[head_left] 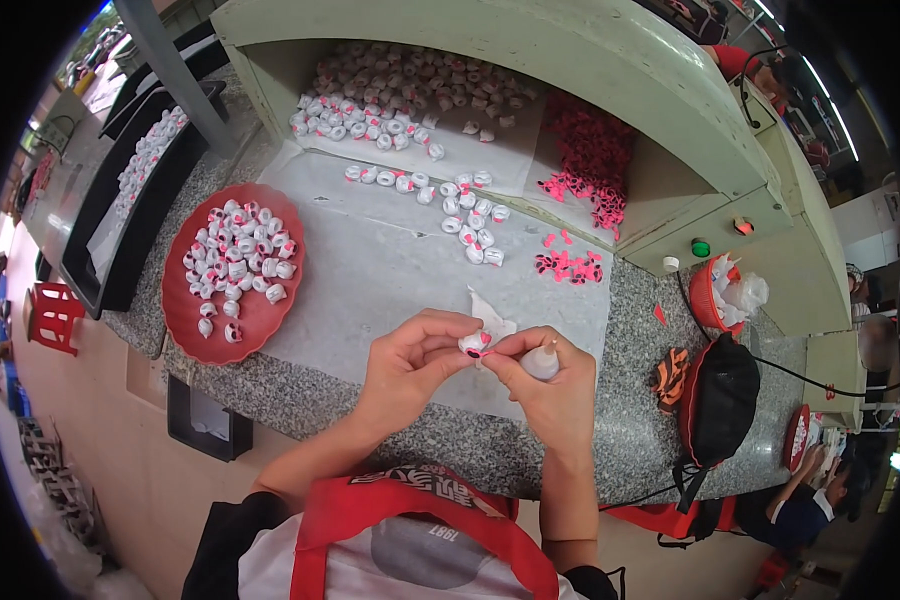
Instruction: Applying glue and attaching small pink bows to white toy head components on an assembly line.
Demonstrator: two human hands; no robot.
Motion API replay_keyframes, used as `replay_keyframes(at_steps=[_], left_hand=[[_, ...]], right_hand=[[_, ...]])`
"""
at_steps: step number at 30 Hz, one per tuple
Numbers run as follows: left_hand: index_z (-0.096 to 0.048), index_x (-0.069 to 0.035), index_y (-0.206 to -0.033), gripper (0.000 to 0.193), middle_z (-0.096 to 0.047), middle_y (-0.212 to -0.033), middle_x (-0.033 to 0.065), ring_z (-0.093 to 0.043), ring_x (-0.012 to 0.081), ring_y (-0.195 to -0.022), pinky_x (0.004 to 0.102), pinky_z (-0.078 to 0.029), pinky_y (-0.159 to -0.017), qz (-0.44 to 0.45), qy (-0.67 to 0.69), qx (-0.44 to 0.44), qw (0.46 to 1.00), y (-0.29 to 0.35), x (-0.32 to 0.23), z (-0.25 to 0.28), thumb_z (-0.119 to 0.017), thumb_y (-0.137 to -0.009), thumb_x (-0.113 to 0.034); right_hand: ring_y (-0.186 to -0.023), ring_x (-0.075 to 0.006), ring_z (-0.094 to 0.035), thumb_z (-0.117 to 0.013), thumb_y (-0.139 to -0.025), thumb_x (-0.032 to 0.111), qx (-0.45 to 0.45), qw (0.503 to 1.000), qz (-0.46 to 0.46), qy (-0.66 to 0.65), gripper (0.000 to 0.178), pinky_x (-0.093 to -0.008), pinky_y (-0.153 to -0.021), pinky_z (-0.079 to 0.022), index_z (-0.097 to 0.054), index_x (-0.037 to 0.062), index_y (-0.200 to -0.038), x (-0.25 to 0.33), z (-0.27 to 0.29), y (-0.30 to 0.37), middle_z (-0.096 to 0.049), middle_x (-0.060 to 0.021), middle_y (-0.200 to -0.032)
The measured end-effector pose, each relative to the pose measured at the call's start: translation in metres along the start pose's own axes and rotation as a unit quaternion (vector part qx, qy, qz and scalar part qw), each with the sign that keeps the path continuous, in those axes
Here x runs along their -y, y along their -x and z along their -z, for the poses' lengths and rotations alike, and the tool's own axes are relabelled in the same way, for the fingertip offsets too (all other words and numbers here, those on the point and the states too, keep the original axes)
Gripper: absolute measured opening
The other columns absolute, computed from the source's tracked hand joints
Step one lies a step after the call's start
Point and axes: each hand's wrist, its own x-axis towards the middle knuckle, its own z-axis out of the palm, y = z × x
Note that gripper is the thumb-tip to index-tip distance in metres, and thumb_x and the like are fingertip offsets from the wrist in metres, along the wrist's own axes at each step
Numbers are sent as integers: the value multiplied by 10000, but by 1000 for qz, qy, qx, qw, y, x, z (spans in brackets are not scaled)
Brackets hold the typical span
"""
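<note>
Red stool (55, 315): on the floor at far left, beyond the worktop's end.
Black tray (88, 245): long, with white pieces in it, standing left of the red dish.
Black bin (210, 420): low, by the worktop's near edge.
Red dish (185, 330): scalloped, on the worktop's left part, bearing a heap of white pieces with pink and dark marks; its right rim reaches the pale sheet.
Pale sheet (320, 265): an open stretch of it lies between dish and hands, room for sideways movement; the granite edge (315, 405) curves just in front.
Cabinet (490, 22): its hood overhangs the far side, limiting reach from above; a large white heap (390, 110) fills its left part.
Left hand (405, 365): forearm slanting up from lower left, thumb and fingers closed on the small white-and-pink piece (473, 343).
White cluster (470, 215): loose pieces on the sheet beyond the hands.
Right hand (562, 400): forearm nearly upright, curled fingers gripping a translucent bottle (541, 363), thumb and forefinger meeting the piece's right side.
Pink bits (568, 266): a small group on the sheet, before the larger pink heap (590, 165) under the hood.
Red basket (702, 300): filled with pale wrapping, crowding the right side.
Black bag (725, 400): near the right worktop edge, beside an orange-and-black striped cloth (671, 376).
Co-worker (800, 515): seated at far lower right.
</note>
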Motion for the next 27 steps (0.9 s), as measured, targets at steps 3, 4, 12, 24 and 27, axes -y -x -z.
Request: replay_keyframes(at_steps=[3,4,12,24,27], left_hand=[[-516,50,-1025,302,-495,-1126,170,-520,215,-1023,307,-441,-874,-6,-1,27,1000,0,-2,-3,-516,-738,147],[-519,48,-1028,313,-486,-1135,173,-513,218,-1032,311,-437,-882,2,7,36,999,0,-3,-4,-517,-733,153],[-539,38,-1017,254,-500,-1108,160,-529,202,-970,315,-429,-852,1,27,34,999,-3,3,-15,-512,-772,98],[-518,49,-1049,240,-506,-1070,112,-521,179,-992,265,-421,-851,-35,-26,1,999,-3,11,-15,-457,-820,85],[-518,47,-1055,242,-534,-1031,100,-535,162,-962,258,-428,-833,-15,-29,-17,999,-2,11,-11,-470,-820,71]], right_hand=[[-546,-27,-493,-687,-692,22,-10,1000,-14,-25,116,-158,-461,-384,-589,6,-752,-4,4,3,-586,-7,-681],[-559,-30,-496,-694,-684,19,-21,1000,5,-13,127,-159,-473,-387,-589,8,-755,-8,4,5,-581,-4,-681],[-640,-47,-504,-703,-646,-28,-27,997,71,-29,212,-176,-536,-402,-613,10,-834,-17,6,5,-568,-6,-720],[-626,-80,-513,-668,-656,-63,-17,992,101,-68,192,-186,-533,-403,-630,-8,-835,-32,0,-7,-562,-40,-735],[-627,-77,-513,-668,-662,-55,-5,995,70,-76,174,-183,-532,-402,-631,-13,-827,-34,-4,-8,-564,-40,-729]])
